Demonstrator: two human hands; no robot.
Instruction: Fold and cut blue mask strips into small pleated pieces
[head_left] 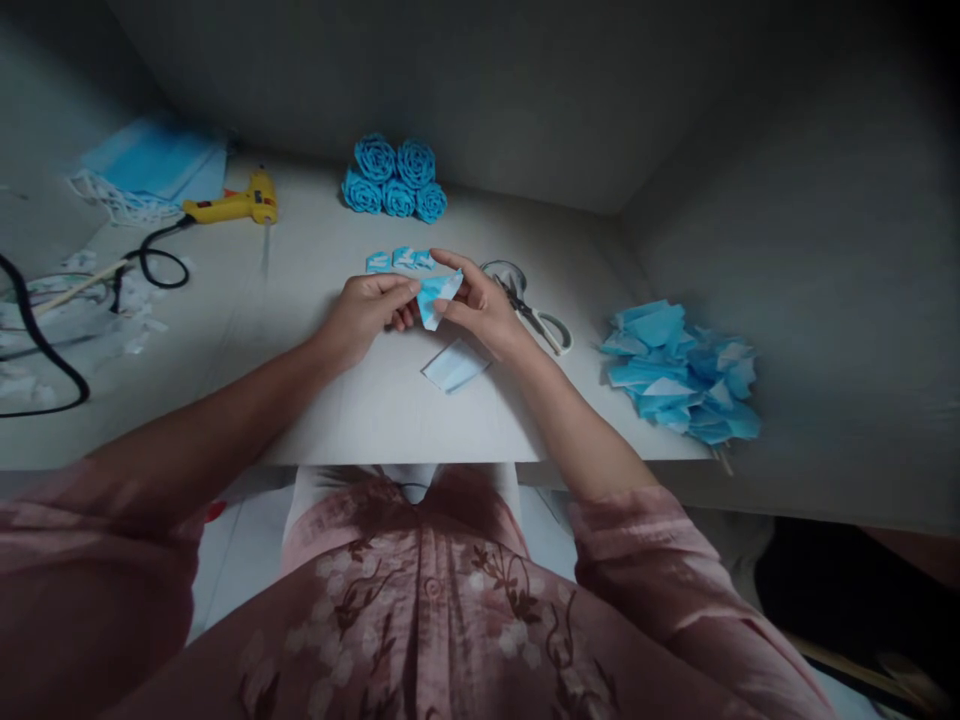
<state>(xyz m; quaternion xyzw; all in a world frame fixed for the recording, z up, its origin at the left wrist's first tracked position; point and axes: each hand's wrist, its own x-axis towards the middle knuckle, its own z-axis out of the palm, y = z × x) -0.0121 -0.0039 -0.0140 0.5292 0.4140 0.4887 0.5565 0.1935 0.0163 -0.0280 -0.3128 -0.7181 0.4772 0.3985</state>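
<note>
Cloth [432, 299] is pinched by the left hand [364, 312] and the right hand [489, 312]; scissors [528, 312] are seen beside the latter.

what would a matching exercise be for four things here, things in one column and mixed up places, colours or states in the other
Things
1. glue gun
2. scissors
3. blue rolls
4. folded piece

Places, colours or states
A. grouped in two rows
B. held by the left hand and right hand
C. mostly yellow
D. on the table, right of the right hand

Pairs: 1-C, 2-D, 3-A, 4-B
</note>
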